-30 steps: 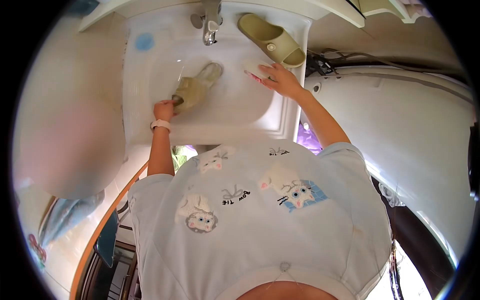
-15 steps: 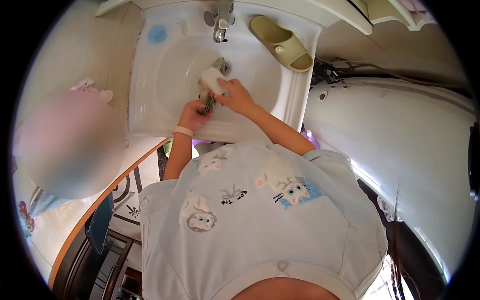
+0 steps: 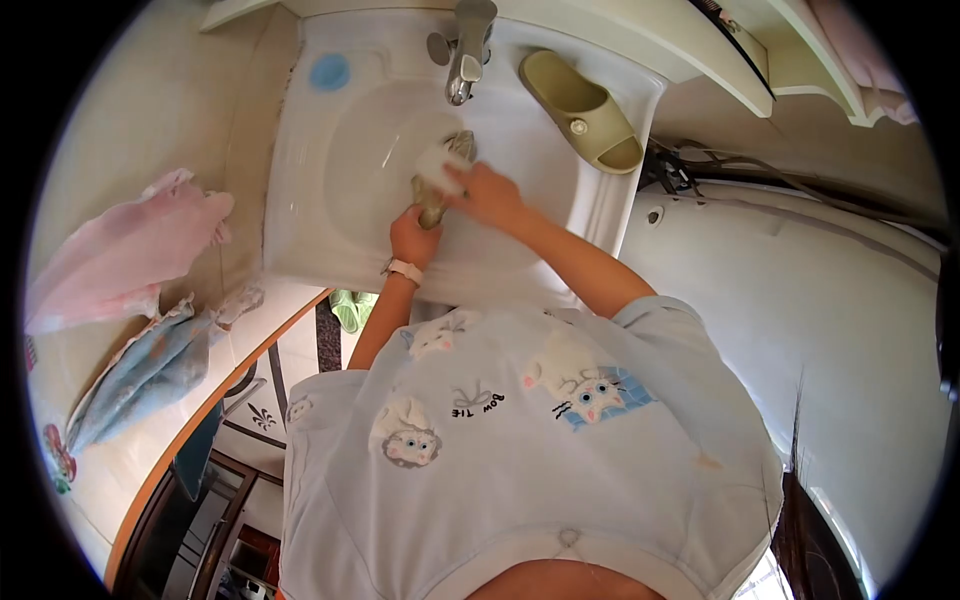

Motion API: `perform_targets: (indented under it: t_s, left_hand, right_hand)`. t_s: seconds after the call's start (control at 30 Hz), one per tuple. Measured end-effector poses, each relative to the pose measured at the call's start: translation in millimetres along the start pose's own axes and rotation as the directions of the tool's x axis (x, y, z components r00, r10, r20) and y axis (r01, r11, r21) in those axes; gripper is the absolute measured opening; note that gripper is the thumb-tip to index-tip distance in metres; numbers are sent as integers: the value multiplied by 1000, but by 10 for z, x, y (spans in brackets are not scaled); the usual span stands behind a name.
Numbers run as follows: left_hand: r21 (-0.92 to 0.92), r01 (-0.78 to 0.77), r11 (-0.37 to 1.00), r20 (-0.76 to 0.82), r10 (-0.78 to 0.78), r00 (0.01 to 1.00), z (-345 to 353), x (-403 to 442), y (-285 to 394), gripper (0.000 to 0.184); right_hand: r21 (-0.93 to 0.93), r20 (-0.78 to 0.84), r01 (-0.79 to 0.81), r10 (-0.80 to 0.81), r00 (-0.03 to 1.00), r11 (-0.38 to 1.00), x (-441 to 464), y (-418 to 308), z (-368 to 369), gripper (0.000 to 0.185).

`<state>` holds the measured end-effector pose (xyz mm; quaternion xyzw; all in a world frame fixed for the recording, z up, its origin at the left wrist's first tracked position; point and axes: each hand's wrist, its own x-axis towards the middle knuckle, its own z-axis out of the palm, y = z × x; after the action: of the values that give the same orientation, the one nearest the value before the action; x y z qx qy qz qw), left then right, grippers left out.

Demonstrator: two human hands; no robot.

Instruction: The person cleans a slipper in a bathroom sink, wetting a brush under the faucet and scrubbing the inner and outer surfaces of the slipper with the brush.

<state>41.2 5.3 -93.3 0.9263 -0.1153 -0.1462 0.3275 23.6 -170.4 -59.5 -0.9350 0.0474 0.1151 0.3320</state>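
Note:
In the basin of the white sink [image 3: 290, 230], my left hand [image 3: 414, 238] is closed round the near end of an olive-green slipper [image 3: 432, 203]. The slipper is turned on edge, its far end close to the drain. My right hand [image 3: 490, 196] grips a white sponge [image 3: 438, 167], which is pressed against the slipper's middle and hides part of it. Motion blurs the sponge and the right fingers. A second olive slipper [image 3: 580, 112] with a small white ornament rests on the sink's right ledge.
The chrome faucet [image 3: 467, 60] stands at the back of the sink. A round blue object [image 3: 329, 72] sits at the back left corner. Pink cloth [image 3: 130, 250] and blue cloth [image 3: 145, 370] hang at left. A large white appliance surface [image 3: 780, 300] is at right. Green footwear [image 3: 346, 311] lies below.
The sponge has shifted a little along the slipper, and the slipper is tilted differently, showing less of its ridged sole. The whole view has moved slightly. Both hands keep their hold.

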Motion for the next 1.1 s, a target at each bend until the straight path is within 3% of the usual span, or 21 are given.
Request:
perform_targets:
  t_s: [0.03, 0.1, 0.13, 0.17, 0.2, 0.33, 0.37, 0.4, 0.53, 0.57, 0.6, 0.63, 0.67, 0.73, 0.8, 0.87, 0.93, 1.1]
  left_hand:
    - [-3, 5, 1000, 7, -5, 1000, 19, -17, -45, 27]
    - [-211, 60, 976, 81, -44, 996, 15, -31, -142, 27]
    - [-212, 66, 975, 85, -48, 995, -16, -35, -98, 27]
    - [-88, 35, 996, 76, -28, 997, -55, -45, -52, 27]
    - [36, 2, 999, 69, -5, 998, -81, -44, -20, 27]
    - [68, -46, 997, 49, 43, 998, -73, -18, -67, 28]
    - [28, -23, 999, 60, 21, 998, -89, -3, -89, 29]
    - [-12, 5, 1000, 76, -4, 997, -111, 14, -84, 31]
    - [23, 36, 999, 182, -39, 983, -198, 45, -137, 31]
    - [-188, 180, 965, 240, -132, 962, -174, 59, -207, 29]
    - [-380, 322, 867, 313, -207, 927, -185, 77, -190, 27]
    - [-730, 435, 528, 338, -274, 900, -126, 45, -123, 24]
    - [-729, 433, 531, 337, -272, 901, -153, 44, -102, 24]
    - [-834, 536, 127, 477, -320, 818, -196, 28, -56, 27]
    - [-845, 528, 80, 485, -302, 821, -153, -47, -96, 28]
    - [-851, 524, 39, 492, -289, 821, -140, -79, -180, 30]
    - [-820, 573, 9, 528, -376, 761, -137, -120, -158, 31]
    - [-815, 579, -4, 522, -438, 732, -115, -60, -183, 32]
  right_hand:
    - [0, 7, -6, 6, 1000, 1000, -118, -38, 15, 52]
    - [-5, 114, 291, -288, 951, 957, -271, -65, 17, 54]
    - [-3, 119, 288, -285, 951, 958, -178, -9, -28, 54]
    - [12, 100, 32, -33, 994, 999, 1, 82, -102, 54]
    - [28, 83, -226, 223, 971, 974, 155, 159, -145, 55]
    - [85, 7, -281, 282, 959, 956, 242, 280, 62, 55]
    - [26, -12, -16, 17, 1000, 1000, 22, 87, 129, 55]
    - [-34, -11, 248, -248, 969, 968, -91, -9, 168, 54]
    - [-74, -57, 247, -251, 966, 966, -29, 150, 153, 52]
    - [40, -68, -14, 17, 998, 999, 204, 302, 79, 53]
    - [152, -51, -271, 281, 958, 951, 333, 370, 19, 53]
    - [153, -53, -270, 280, 958, 951, 317, 345, 55, 53]
    - [108, -27, -200, 204, 979, 974, 262, 261, 141, 53]
    - [51, 20, -40, 39, 999, 998, -17, -28, 234, 53]
    - [46, 45, 214, -216, 975, 976, -277, -64, 225, 53]
    - [52, 92, 140, -145, 985, 989, -177, 45, 152, 53]
    - [53, 153, 56, -63, 986, 997, -134, 103, 166, 53]
    - [-23, 44, -7, 8, 999, 1000, 133, 75, 364, 50]
